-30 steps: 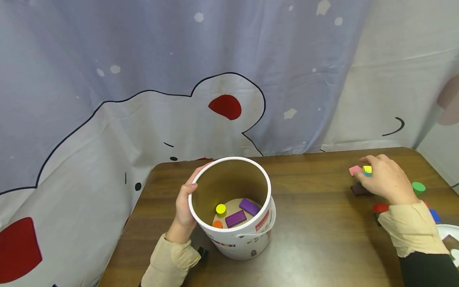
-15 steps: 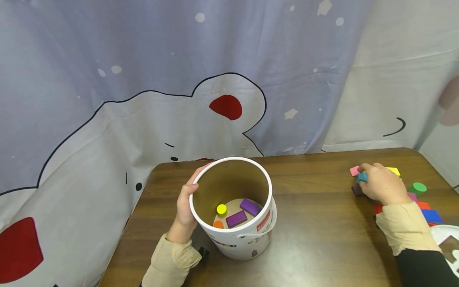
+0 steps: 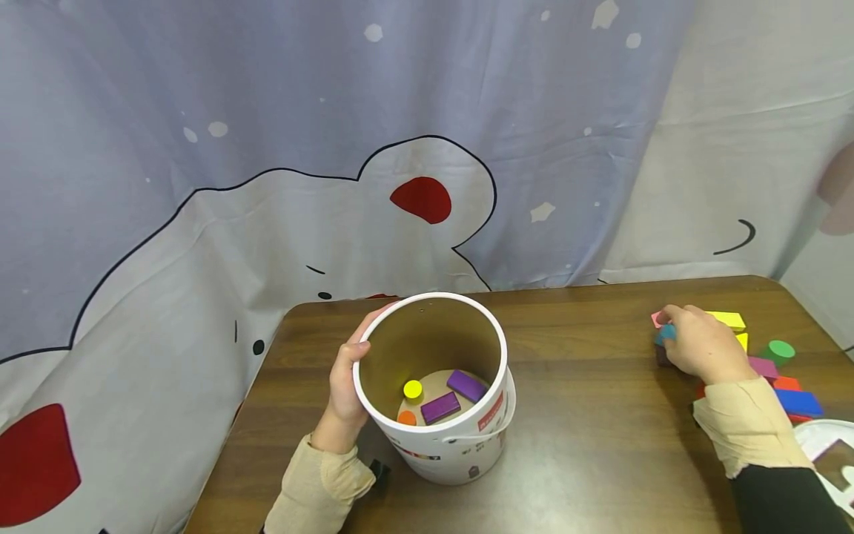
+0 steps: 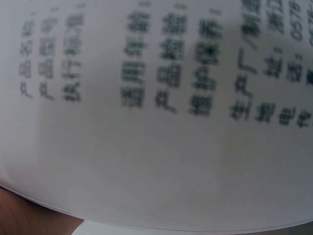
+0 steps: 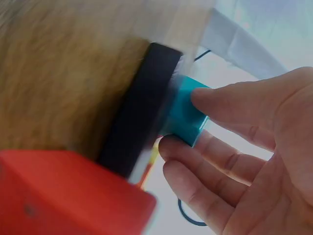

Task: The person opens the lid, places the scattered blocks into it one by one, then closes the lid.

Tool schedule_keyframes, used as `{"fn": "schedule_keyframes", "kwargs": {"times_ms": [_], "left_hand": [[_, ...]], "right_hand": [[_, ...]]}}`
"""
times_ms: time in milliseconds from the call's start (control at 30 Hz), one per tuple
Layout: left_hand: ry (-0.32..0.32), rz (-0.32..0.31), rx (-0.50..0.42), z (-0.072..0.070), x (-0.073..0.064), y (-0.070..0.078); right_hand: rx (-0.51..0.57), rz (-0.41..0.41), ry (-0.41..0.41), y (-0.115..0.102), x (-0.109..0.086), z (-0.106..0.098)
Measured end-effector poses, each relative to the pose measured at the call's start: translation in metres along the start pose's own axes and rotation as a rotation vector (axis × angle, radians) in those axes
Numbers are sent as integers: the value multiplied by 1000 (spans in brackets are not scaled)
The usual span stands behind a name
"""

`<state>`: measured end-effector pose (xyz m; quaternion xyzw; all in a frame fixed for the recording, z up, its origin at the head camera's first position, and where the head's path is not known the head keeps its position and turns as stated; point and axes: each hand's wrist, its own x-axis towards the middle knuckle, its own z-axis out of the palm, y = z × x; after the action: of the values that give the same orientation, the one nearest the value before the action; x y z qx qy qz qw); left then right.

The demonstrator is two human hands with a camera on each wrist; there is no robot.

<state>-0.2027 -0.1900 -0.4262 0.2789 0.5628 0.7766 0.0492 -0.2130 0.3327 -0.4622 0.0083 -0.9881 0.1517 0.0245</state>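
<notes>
At the table's middle stands a white bucket (image 3: 454,463) with a handle. My left hand (image 3: 347,382) grips its left side, thumb hooked over the rim; the left wrist view is filled by the bucket's printed wall (image 4: 146,161). Inside lie two purple blocks (image 3: 440,408), a yellow cylinder (image 3: 413,391) and an orange piece (image 3: 407,418). Far to the right, my right hand (image 3: 709,347) pinches a teal block (image 5: 185,110) between thumb and fingers. A dark block (image 5: 142,107) lies right beside the teal one, and a red block (image 5: 73,193) is close by.
Around the right hand are a pink block (image 3: 657,320), yellow blocks (image 3: 727,320), a green cylinder (image 3: 778,352), a magenta block (image 3: 763,367) and a blue block (image 3: 798,403). A white lid-like piece with cut-outs (image 3: 817,437) lies at the right edge. A patterned curtain (image 3: 534,148) hangs behind.
My right hand has come down from above the blocks and now pinches the teal block, which has shifted slightly left. The left hand and bucket stay put.
</notes>
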Motion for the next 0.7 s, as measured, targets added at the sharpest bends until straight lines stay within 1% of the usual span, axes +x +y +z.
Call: {"fn": "schedule_keyframes", "kwargs": {"times_ms": [200, 333, 567, 700], "left_hand": [[3, -6, -8, 0, 0, -2], [2, -3, -17, 0, 0, -1], [-6, 2, -23, -3, 0, -3], [-13, 6, -34, -4, 0, -5]], "right_hand": [[27, -92, 100, -15, -3, -6], [58, -159, 170, -31, -6, -14], [173, -268, 269, -74, -18, -30], [237, -347, 349, -101, -26, -37]]}}
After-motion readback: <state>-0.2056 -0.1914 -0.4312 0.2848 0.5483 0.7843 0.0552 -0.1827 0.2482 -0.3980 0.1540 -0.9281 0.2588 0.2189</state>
